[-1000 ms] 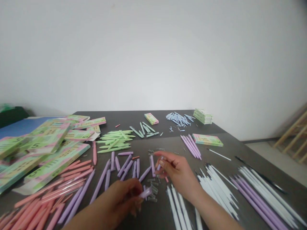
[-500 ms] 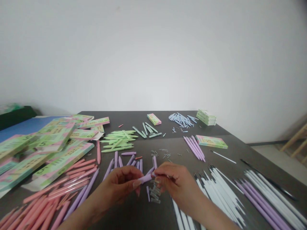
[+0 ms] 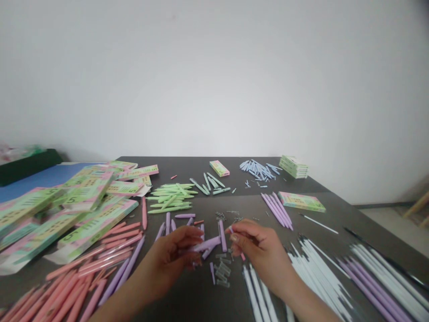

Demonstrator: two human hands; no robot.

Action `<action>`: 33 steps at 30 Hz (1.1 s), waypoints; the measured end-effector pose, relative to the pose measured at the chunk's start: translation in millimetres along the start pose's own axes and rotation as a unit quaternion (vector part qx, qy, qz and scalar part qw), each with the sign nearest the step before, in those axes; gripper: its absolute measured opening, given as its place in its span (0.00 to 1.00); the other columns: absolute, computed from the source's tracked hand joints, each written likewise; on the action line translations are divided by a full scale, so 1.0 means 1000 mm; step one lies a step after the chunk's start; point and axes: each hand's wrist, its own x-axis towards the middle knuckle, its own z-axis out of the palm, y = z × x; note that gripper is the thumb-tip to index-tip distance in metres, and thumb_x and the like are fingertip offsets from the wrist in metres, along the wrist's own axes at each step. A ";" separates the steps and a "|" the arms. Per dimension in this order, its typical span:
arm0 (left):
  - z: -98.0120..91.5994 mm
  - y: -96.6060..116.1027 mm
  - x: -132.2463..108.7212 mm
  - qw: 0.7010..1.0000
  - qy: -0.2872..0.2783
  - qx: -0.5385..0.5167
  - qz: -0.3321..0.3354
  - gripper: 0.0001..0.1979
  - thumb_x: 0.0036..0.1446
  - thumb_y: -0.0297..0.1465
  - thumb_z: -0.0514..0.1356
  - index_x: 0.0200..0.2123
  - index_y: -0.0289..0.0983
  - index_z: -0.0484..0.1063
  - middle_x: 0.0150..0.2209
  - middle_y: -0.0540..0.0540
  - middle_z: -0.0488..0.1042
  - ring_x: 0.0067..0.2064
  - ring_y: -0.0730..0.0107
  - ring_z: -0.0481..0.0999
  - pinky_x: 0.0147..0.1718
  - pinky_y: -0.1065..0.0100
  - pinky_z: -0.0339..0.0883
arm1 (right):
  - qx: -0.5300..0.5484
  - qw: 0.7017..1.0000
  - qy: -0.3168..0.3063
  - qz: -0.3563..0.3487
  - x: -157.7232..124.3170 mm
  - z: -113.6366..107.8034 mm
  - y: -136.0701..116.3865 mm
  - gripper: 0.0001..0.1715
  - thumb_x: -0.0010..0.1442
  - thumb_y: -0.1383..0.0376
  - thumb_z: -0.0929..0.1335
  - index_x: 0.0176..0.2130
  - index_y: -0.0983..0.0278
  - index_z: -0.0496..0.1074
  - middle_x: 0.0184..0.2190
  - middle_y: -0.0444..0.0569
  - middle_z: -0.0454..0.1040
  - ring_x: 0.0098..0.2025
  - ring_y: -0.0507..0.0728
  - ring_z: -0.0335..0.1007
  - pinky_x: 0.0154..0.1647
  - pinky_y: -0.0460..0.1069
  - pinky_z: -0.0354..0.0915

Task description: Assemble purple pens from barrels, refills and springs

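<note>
My left hand (image 3: pixel 172 257) is closed around a purple pen barrel (image 3: pixel 208 244), whose free end points right. To its right, my right hand (image 3: pixel 259 250) pinches a small purple pen part (image 3: pixel 231 229) between thumb and fingertips; its exact shape is hard to make out. The two pieces are apart. Another purple barrel (image 3: pixel 222 235) lies just beyond, between the hands. Below it on the table are small clear plastic pieces (image 3: pixel 222 272) and a thin purple clip-like piece (image 3: pixel 212 273). More purple barrels (image 3: pixel 168 223) lie behind my left hand, partly hidden by it.
Pink pen barrels (image 3: pixel 63 293) and a heap of printed boxes (image 3: pixel 87 192) fill the left. Green pens (image 3: pixel 172 197) lie farther back, with blue parts (image 3: pixel 258 169) near the far edge. White refills (image 3: pixel 320 273) and purple pens (image 3: pixel 276 210) spread to the right.
My hands have drawn apart; earlier they met at the purple barrel. The right hand has moved right with the small purple part, while the left keeps the barrel. The view has shifted slightly.
</note>
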 end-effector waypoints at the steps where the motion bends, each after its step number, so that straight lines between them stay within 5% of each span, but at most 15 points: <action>1: 0.000 0.002 0.000 0.998 0.013 0.067 0.004 0.10 0.50 0.30 0.59 0.39 0.37 0.71 0.34 0.47 0.76 0.33 0.66 0.73 0.32 0.67 0.64 | 0.000 1.000 0.001 -0.005 0.000 -0.001 0.001 0.07 0.54 0.68 0.66 0.31 0.63 0.76 0.26 0.43 0.67 0.23 0.47 0.64 0.21 0.41 0.62; 5: -0.001 0.008 -0.005 0.955 -0.013 0.297 0.006 0.04 0.50 0.29 0.57 0.30 0.39 0.72 0.27 0.51 0.74 0.30 0.69 0.71 0.28 0.70 0.58 | -0.012 0.999 0.030 -0.004 0.004 -0.007 0.006 0.07 0.54 0.66 0.67 0.32 0.63 0.76 0.28 0.44 0.68 0.25 0.49 0.66 0.22 0.43 0.65; 12: 0.002 -0.004 -0.012 0.895 -0.127 0.427 0.025 0.08 0.43 0.22 0.56 0.26 0.41 0.68 0.34 0.51 0.70 0.34 0.68 0.70 0.31 0.70 0.59 | -0.057 0.997 0.055 0.004 0.010 -0.016 0.010 0.09 0.54 0.63 0.67 0.33 0.63 0.76 0.29 0.45 0.69 0.25 0.50 0.68 0.25 0.46 0.68; 22: 0.003 -0.013 -0.009 0.901 -0.092 0.424 -0.016 0.07 0.41 0.28 0.61 0.28 0.43 0.71 0.36 0.49 0.71 0.37 0.61 0.71 0.33 0.66 0.58 | -0.128 0.990 0.060 -0.024 0.010 -0.021 0.011 0.08 0.54 0.66 0.67 0.33 0.63 0.77 0.26 0.47 0.71 0.27 0.52 0.69 0.27 0.46 0.66; 25: 0.000 -0.013 0.002 0.906 -0.005 0.422 -0.018 0.07 0.47 0.37 0.59 0.27 0.41 0.68 0.31 0.49 0.71 0.33 0.64 0.70 0.30 0.67 0.56 | -0.136 0.989 0.058 -0.022 0.010 -0.021 0.010 0.09 0.55 0.66 0.66 0.34 0.63 0.77 0.27 0.47 0.71 0.27 0.52 0.69 0.28 0.47 0.66; 28: 0.000 -0.015 0.012 0.885 0.094 0.456 -0.018 0.11 0.54 0.41 0.51 0.28 0.40 0.66 0.30 0.47 0.71 0.32 0.63 0.70 0.30 0.66 0.56 | -0.144 0.988 0.052 -0.026 0.011 -0.020 0.010 0.09 0.55 0.66 0.66 0.34 0.63 0.77 0.28 0.47 0.71 0.27 0.52 0.68 0.28 0.47 0.66; 33: 0.012 -0.023 0.019 0.851 0.097 0.515 -0.020 0.10 0.51 0.39 0.53 0.31 0.39 0.67 0.33 0.43 0.71 0.36 0.57 0.72 0.33 0.62 0.58 | -0.166 0.984 0.036 -0.050 0.010 -0.016 0.014 0.10 0.55 0.69 0.65 0.34 0.62 0.77 0.28 0.47 0.72 0.28 0.53 0.69 0.28 0.46 0.65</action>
